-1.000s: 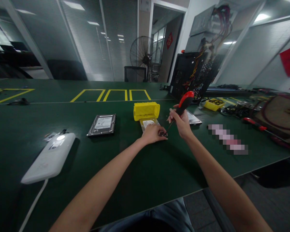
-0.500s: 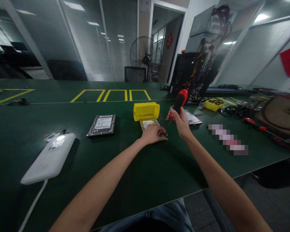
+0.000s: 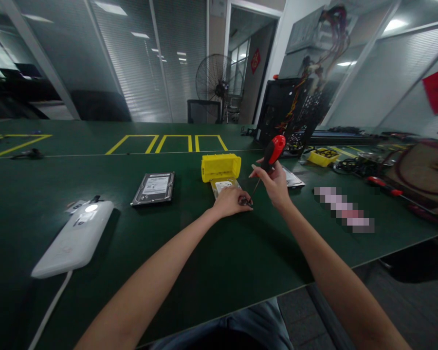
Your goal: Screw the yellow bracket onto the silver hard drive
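Note:
My left hand [image 3: 230, 200] is closed around the near end of a hard drive [image 3: 223, 184], covering much of it. The drive's far end lies against a yellow plastic bin [image 3: 221, 168] tipped on its side. In my right hand [image 3: 273, 183] is a red and black screwdriver [image 3: 273, 152], gripped by the handle between thumb and fingers. Its shaft slants down and left to the drive's near end by my left fingertips; the tip's exact contact is hidden. A second hard drive [image 3: 154, 187] lies label up to the left, and another drive [image 3: 293, 178] is partly behind my right hand.
A white power bank [image 3: 75, 243] with a cable lies at the left front. An open computer case [image 3: 282, 114] stands at the back right. Nearby are a small yellow bin [image 3: 323, 158], black cables [image 3: 350, 167], another red-handled tool [image 3: 385, 187] and a blurred-out item [image 3: 343, 209].
My right fingers have loosened and shifted a little on the screwdriver handle, which has turned and tilted slightly to the right. My left hand and the drive stay in place.

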### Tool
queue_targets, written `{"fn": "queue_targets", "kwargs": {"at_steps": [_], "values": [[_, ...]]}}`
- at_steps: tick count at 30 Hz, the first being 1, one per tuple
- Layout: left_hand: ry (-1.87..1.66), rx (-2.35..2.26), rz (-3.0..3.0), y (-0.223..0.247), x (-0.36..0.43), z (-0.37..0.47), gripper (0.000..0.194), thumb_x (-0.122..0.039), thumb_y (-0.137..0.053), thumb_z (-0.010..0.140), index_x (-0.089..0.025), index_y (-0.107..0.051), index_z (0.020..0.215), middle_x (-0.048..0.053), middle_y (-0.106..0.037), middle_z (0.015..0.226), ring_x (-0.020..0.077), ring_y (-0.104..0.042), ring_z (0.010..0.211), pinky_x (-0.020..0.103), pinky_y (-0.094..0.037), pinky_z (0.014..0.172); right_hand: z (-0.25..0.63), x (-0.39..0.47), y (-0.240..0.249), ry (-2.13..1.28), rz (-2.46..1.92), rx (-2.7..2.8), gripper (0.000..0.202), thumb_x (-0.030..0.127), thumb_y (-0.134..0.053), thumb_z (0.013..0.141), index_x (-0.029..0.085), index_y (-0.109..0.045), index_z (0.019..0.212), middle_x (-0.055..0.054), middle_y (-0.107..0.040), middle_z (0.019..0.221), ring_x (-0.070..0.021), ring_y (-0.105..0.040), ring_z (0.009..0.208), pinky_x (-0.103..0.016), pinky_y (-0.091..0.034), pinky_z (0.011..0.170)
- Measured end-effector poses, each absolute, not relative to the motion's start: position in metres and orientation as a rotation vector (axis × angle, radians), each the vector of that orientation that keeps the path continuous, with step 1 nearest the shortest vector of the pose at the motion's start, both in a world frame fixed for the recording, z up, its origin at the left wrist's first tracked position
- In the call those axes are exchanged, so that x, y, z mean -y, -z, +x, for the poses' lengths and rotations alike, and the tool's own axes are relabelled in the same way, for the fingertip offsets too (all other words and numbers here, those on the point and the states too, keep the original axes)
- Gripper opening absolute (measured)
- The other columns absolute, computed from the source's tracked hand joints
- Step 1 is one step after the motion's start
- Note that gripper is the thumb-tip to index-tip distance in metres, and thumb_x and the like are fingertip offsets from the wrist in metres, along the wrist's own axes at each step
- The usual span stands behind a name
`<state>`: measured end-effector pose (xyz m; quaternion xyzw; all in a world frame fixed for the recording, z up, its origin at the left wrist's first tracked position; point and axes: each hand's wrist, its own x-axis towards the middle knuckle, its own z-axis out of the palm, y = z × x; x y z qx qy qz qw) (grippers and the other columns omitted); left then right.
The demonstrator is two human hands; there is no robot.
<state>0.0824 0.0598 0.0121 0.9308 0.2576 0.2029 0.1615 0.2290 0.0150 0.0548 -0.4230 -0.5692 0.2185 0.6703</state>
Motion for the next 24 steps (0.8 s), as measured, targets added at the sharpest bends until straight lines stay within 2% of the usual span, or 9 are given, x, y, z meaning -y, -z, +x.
{"fn": "queue_targets", "kwargs": {"at_steps": [6, 12, 16, 19, 24], "values": [[-0.573, -0.742, 2.654, -0.0123, -0.0596, 0.0821, 0.023, -0.040, -0.072, 0.077, -0.023, -0.073, 0.093, 0.002, -0.070, 0.088, 0.0221, -0.063, 0.086, 0.032, -0.046, 0.076, 0.2275, -0.0133, -0.0586, -0.415, -1.023, 1.272, 0.028, 0.039, -0.071, 0.075, 0.022, -0.054, 0.088, 0.004, -0.060, 0.062, -0.0133, -0.059, 0.060, -0.031, -0.045, 0.065], [-0.605, -0.741, 2.652, -0.0093, -0.0611, 0.0826, 0.025, -0.041, -0.073, 0.076, -0.023, -0.073, 0.094, 0.002, -0.071, 0.089, 0.0217, -0.064, 0.086, 0.031, -0.045, 0.076, 0.2322, -0.0143, -0.0559, -0.424, -1.033, 1.357, 0.034, 0.046, -0.062, 0.083, 0.022, -0.045, 0.065, 0.004, -0.047, 0.056, -0.0114, -0.046, 0.057, -0.030, -0.038, 0.064], [-0.580, -0.720, 2.655, -0.0086, -0.0620, 0.0826, 0.023, -0.041, -0.073, 0.078, -0.024, -0.073, 0.094, 0.001, -0.071, 0.090, 0.0208, -0.064, 0.086, 0.030, -0.045, 0.075, 0.2313, -0.0124, -0.0548, -0.538, -0.936, 1.378, 0.040, 0.060, -0.045, 0.088, 0.022, -0.050, 0.074, 0.001, -0.052, 0.067, -0.0137, -0.051, 0.068, -0.032, -0.042, 0.075], [-0.581, -0.724, 2.655, -0.0084, -0.0621, 0.0824, 0.023, -0.041, -0.073, 0.077, -0.024, -0.073, 0.094, 0.001, -0.071, 0.092, 0.0211, -0.063, 0.089, 0.031, -0.045, 0.076, 0.2296, -0.0123, -0.0542, -0.590, -0.873, 1.293, 0.052, 0.070, -0.030, 0.087, 0.023, -0.050, 0.080, 0.001, -0.054, 0.067, -0.0152, -0.054, 0.066, -0.033, -0.044, 0.074], [-0.597, -0.745, 2.657, -0.0076, -0.0619, 0.0824, 0.026, -0.043, -0.073, 0.077, -0.023, -0.073, 0.095, 0.003, -0.070, 0.094, 0.0235, -0.062, 0.092, 0.034, -0.046, 0.079, 0.2342, -0.0154, -0.0521, -0.448, -0.967, 1.175, 0.052, 0.069, -0.036, 0.086, 0.023, -0.057, 0.077, -0.001, -0.057, 0.068, -0.0147, -0.056, 0.065, -0.031, -0.046, 0.070]]}}
